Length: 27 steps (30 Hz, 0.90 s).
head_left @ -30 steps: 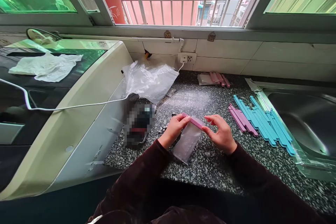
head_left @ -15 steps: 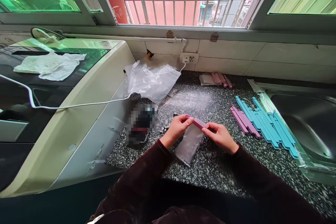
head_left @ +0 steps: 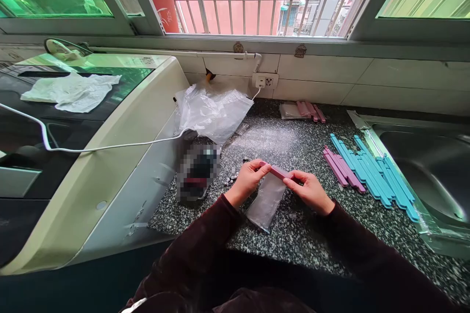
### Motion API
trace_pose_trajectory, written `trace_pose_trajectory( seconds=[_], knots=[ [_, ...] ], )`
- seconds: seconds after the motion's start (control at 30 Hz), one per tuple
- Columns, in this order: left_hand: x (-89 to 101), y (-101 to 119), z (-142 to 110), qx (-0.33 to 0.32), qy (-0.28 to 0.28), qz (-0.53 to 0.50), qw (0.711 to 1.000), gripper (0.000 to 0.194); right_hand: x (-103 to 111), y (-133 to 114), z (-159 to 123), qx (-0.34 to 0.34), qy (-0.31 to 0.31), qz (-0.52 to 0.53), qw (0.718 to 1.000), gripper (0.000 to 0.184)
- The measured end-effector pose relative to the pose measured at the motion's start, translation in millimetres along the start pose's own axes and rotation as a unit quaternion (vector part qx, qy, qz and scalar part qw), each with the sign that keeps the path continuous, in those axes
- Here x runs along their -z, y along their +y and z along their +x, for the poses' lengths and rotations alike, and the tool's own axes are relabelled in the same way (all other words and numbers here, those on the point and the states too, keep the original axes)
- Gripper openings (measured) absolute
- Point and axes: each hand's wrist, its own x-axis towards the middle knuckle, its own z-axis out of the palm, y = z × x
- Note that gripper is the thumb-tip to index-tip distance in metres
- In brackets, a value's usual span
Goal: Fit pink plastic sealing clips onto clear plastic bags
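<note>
A pink bag-sealing clip (head_left: 279, 172) lies along the top edge of a small clear plastic bag (head_left: 266, 203). My left hand (head_left: 249, 178) pinches the clip's left end between thumb and fingers. At its right end, my right hand (head_left: 308, 190) grips the clip the same way. Below the clip the bag hangs down toward me over the speckled counter (head_left: 293, 244). Whether the clip is fully closed over the bag's edge cannot be made out.
Several pink clips (head_left: 341, 168) and blue clips (head_left: 374, 173) lie to the right, beside a metal sink (head_left: 426, 166). Further back are more pink clips (head_left: 310, 110) on clear bags. A large clear plastic bag (head_left: 216, 107), a blurred dark object (head_left: 198, 173) and a washing machine (head_left: 135, 156) stand left.
Both hands stay at the clip with almost no movement. The lower end of the small bag has shifted slightly to the right.
</note>
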Motion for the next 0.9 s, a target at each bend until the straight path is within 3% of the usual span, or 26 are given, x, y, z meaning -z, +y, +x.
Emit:
trace_pose_trajectory(
  seconds=[0.2,0.3,0.43,0.53,0.73,0.83,0.9],
  knots=[
    [0.7,-2.4,1.4,0.010,-0.018,-0.010,1.000,0.039,3.7,-3.0,-0.4,0.013,0.018,0.003,1.000,0.029],
    [1.6,-3.7,1.3,0.036,-0.076,0.003,0.997,0.044,9.5,-3.1,0.0,0.017,0.054,0.017,0.998,0.031],
    [1.1,-3.9,-1.4,0.120,-0.181,0.018,0.976,0.052,17.8,-0.7,1.7,0.019,0.101,0.038,0.994,0.030],
    [0.5,-5.3,-2.7,0.155,-0.199,0.018,0.967,0.053,22.8,0.7,2.8,0.026,0.134,0.043,0.990,0.030],
    [1.5,-7.2,-2.2,0.149,-0.224,0.059,0.961,0.052,28.3,1.0,2.9,0.029,0.185,0.047,0.981,0.030],
    [2.4,-5.0,-3.4,0.142,-0.256,0.072,0.953,0.049,28.7,0.5,2.1,0.034,0.191,0.042,0.980,0.029],
    [2.2,-3.0,-3.7,0.121,-0.249,0.067,0.958,0.043,28.0,-0.6,1.6,0.037,0.178,0.041,0.982,0.028]
  ],
)
